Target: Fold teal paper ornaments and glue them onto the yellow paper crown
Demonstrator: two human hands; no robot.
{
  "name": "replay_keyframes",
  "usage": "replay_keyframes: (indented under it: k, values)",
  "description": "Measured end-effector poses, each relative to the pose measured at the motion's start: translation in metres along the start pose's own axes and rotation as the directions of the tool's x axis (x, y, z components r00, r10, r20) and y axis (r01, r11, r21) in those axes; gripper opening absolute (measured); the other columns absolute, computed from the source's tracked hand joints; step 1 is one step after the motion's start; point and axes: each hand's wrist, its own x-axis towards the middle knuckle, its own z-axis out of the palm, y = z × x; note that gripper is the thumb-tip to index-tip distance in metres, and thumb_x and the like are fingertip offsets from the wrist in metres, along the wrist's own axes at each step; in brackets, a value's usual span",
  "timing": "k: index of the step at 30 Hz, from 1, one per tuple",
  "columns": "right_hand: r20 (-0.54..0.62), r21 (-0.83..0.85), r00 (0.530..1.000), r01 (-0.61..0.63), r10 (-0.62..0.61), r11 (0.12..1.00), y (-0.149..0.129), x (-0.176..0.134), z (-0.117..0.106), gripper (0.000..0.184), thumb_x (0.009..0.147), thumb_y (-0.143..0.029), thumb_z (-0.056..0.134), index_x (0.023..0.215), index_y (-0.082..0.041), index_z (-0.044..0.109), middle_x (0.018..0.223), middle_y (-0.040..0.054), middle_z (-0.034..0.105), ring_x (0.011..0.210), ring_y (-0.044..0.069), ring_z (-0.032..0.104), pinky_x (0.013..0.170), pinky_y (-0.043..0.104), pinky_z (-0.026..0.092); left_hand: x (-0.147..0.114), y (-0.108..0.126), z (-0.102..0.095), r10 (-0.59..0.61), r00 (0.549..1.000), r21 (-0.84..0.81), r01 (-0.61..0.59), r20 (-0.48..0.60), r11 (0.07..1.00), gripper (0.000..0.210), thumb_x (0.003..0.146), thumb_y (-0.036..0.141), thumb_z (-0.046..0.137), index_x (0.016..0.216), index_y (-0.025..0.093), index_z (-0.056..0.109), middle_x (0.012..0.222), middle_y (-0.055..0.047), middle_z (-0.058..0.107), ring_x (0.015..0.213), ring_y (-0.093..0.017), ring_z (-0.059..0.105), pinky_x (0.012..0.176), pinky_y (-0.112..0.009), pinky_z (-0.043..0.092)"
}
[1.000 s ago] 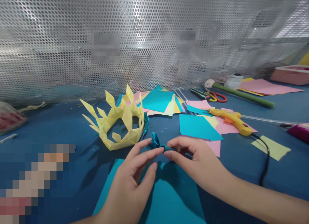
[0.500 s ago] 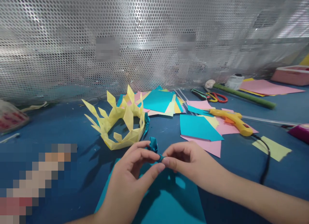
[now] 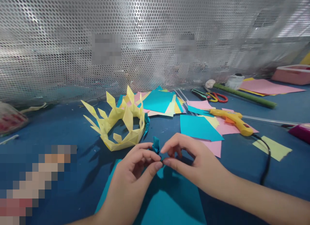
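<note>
A small piece of folded teal paper (image 3: 156, 145) is pinched between the thumb and fingers of my left hand (image 3: 130, 173), above a larger teal sheet (image 3: 174, 202). The thumb of my right hand (image 3: 193, 160) is at the lower end of the folded piece. Its index finger is lifted clear of that thumb, leaving a gap between them. Just behind my left hand stands a pale yellow paper crown (image 3: 132, 136) with pointed folded tips, and a strip of crumpled teal paper (image 3: 146, 125) is on its right side.
Coloured paper sheets (image 3: 155, 102) lie in a pile by the perforated metal screen (image 3: 145, 41). A yellow glue gun (image 3: 232, 120) with a black cord rests on papers at right. Scissors (image 3: 219, 97), a green stem (image 3: 247, 96) and a pink basket (image 3: 292, 75) are farther back.
My right index finger has lifted away from its thumb, loosening the pinch on the folded paper. The paper's upper end now stands a little farther right in my left hand.
</note>
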Motion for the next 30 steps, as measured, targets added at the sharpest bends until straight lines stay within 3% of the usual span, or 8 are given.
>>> replay_keyframes:
  k: [3,7,13,22,25,30]
  values:
    - [0.038,-0.023,0.986,0.162,-0.161,0.987,0.0007,-0.0008,-0.0019,0.01,0.087,-0.016,0.063,0.09,-0.021,0.072,0.081,0.0012,0.064,0.074,0.012,0.06,0.065,0.022,0.047,-0.0025,-0.0001,0.0004,0.015,1.0,-0.018,-0.015,0.019,1.0,0.008,0.075,0.03,0.071,0.067,0.03,0.073,0.08,-0.004,0.072,0.119,-0.026,0.056,0.08,-0.024,0.052]
    - [0.011,-0.064,0.982,0.187,-0.186,0.98,0.002,-0.0005,-0.0029,0.005,0.088,-0.019,0.067,0.086,-0.02,0.072,0.079,0.0012,0.068,0.073,0.013,0.062,0.066,0.022,0.048,-0.0056,-0.0025,0.0025,0.039,0.999,-0.055,-0.038,0.018,0.998,0.008,0.075,0.028,0.071,0.067,0.03,0.071,0.078,-0.003,0.069,0.117,-0.023,0.057,0.078,-0.021,0.052]
    - [0.005,-0.082,0.973,0.229,-0.23,0.97,0.0,0.0002,-0.0024,0.013,0.088,-0.01,0.064,0.081,-0.021,0.067,0.078,-0.0003,0.066,0.074,0.012,0.061,0.066,0.021,0.048,-0.0099,-0.0056,0.003,0.051,0.998,-0.124,-0.047,0.029,0.991,0.012,0.071,0.018,0.073,0.07,0.025,0.064,0.107,-0.005,0.063,0.102,-0.021,0.064,0.073,-0.021,0.052]
    - [-0.117,-0.198,0.924,0.337,-0.364,0.92,0.0014,-0.003,-0.0019,0.016,0.088,-0.006,0.061,0.08,-0.018,0.069,0.08,-0.0014,0.051,0.067,0.006,0.055,0.06,0.013,0.048,-0.0065,-0.0037,0.0,0.271,0.962,0.0,-0.271,0.014,0.962,0.019,0.072,0.011,0.069,0.071,0.029,0.067,0.106,0.001,0.065,0.104,-0.015,0.062,0.078,-0.017,0.051]
    - [-0.142,-0.238,0.896,0.381,-0.42,0.893,0.0007,-0.0031,-0.002,0.016,0.088,-0.005,0.061,0.079,-0.016,0.069,0.08,-0.0014,0.048,0.067,0.006,0.054,0.061,0.011,0.048,-0.0056,-0.0034,-0.002,0.318,0.948,0.07,-0.317,-0.001,0.946,0.021,0.073,0.013,0.071,0.073,0.033,0.071,0.107,0.003,0.063,0.094,-0.013,0.062,0.073,-0.017,0.051]
    - [-0.142,-0.278,0.868,0.426,-0.475,0.861,0.002,-0.0049,-0.0017,0.016,0.087,-0.004,0.06,0.08,-0.015,0.069,0.081,-0.001,0.05,0.071,0.006,0.055,0.066,0.01,0.049,-0.004,-0.0052,-0.005,0.332,0.942,0.128,-0.325,-0.04,0.937,0.019,0.074,0.017,0.074,0.074,0.037,0.074,0.111,0.004,0.059,0.088,-0.011,0.06,0.08,-0.02,0.05]
